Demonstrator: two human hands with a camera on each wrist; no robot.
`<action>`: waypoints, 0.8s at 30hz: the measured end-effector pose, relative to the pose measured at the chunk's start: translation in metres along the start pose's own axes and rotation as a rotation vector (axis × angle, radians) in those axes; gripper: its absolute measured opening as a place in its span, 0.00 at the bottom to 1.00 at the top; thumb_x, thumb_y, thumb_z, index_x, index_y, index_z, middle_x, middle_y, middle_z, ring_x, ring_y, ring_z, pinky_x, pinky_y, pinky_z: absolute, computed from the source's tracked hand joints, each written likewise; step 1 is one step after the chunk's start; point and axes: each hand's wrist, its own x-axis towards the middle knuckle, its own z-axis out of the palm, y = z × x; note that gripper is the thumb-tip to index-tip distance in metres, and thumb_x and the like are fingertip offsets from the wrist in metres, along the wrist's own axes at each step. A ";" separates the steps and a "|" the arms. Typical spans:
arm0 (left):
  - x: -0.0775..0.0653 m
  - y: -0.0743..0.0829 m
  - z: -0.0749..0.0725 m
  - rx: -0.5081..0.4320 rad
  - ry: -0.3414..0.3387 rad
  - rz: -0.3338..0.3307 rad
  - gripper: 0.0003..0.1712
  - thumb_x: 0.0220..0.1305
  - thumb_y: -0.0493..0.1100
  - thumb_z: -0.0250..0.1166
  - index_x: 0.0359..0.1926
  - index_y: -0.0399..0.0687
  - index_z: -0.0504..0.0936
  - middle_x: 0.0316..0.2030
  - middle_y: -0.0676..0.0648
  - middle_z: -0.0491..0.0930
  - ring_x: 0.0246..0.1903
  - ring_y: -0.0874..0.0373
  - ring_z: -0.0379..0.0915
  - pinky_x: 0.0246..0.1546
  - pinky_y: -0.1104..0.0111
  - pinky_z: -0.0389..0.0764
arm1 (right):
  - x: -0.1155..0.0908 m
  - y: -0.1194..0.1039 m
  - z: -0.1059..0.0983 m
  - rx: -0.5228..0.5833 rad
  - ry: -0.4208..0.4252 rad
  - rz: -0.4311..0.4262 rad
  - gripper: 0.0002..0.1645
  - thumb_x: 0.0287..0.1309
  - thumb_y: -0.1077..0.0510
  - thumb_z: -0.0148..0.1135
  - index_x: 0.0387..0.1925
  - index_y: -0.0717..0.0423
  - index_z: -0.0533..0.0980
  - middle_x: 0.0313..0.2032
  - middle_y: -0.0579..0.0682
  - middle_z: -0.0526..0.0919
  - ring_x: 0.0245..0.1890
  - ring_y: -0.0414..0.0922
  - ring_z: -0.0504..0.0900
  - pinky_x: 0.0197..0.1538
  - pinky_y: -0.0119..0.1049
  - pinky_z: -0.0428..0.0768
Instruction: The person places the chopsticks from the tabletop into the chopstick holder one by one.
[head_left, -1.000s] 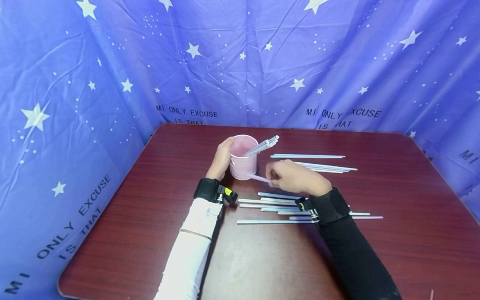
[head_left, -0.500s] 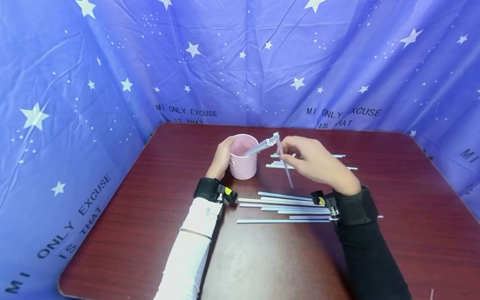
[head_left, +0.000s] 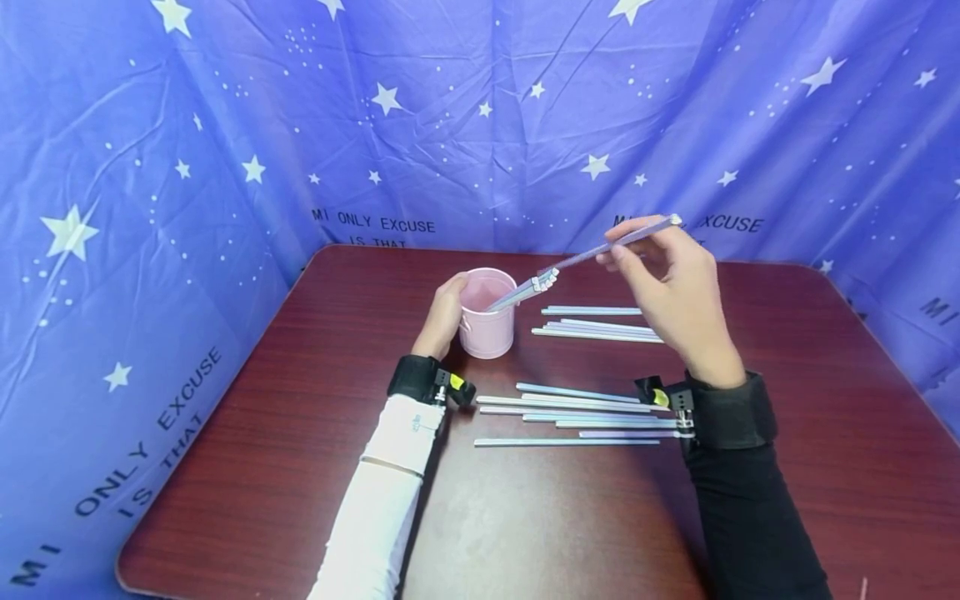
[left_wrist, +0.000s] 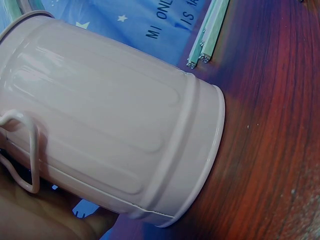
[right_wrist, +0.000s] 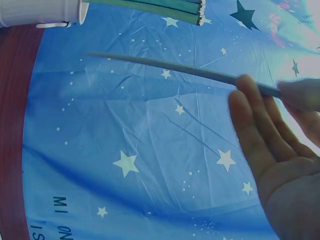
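One slim stick (head_left: 587, 254), perhaps purple.

The bucket (head_left: 486, 335) is pale pink, the held stick (head_left: 585, 255) purple, and the loose sticks (head_left: 577, 403) look white, pale blue and lilac to me. Dark grain streaks the reddish-brown counter (head_left: 262, 417), while white stars, white dots and black lettering pattern the blue-violet curtain (head_left: 465, 142).

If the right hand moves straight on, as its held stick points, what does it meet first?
Probably the bundle of sticks in the pink bucket, touched first by the held stick; depth is unclear, so it may pass beside.
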 end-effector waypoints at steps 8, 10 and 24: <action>0.000 0.001 0.000 0.001 0.002 -0.001 0.29 0.83 0.44 0.43 0.73 0.34 0.76 0.73 0.36 0.75 0.78 0.46 0.66 0.84 0.59 0.62 | 0.000 -0.003 0.001 0.312 0.066 -0.003 0.11 0.75 0.66 0.62 0.53 0.68 0.83 0.44 0.52 0.90 0.42 0.41 0.92 0.53 0.30 0.90; 0.000 0.000 0.000 0.006 0.003 -0.006 0.29 0.83 0.44 0.43 0.73 0.34 0.75 0.73 0.36 0.75 0.78 0.47 0.65 0.84 0.59 0.62 | -0.001 -0.002 0.002 0.341 0.045 -0.011 0.12 0.76 0.65 0.62 0.54 0.68 0.82 0.44 0.54 0.90 0.41 0.41 0.92 0.53 0.30 0.90; 0.000 0.000 0.000 0.016 0.013 -0.027 0.31 0.83 0.45 0.43 0.76 0.35 0.73 0.77 0.37 0.71 0.81 0.47 0.60 0.86 0.58 0.58 | -0.004 -0.004 0.015 0.233 -0.026 -0.014 0.12 0.78 0.66 0.58 0.55 0.60 0.82 0.46 0.46 0.91 0.43 0.40 0.92 0.53 0.30 0.90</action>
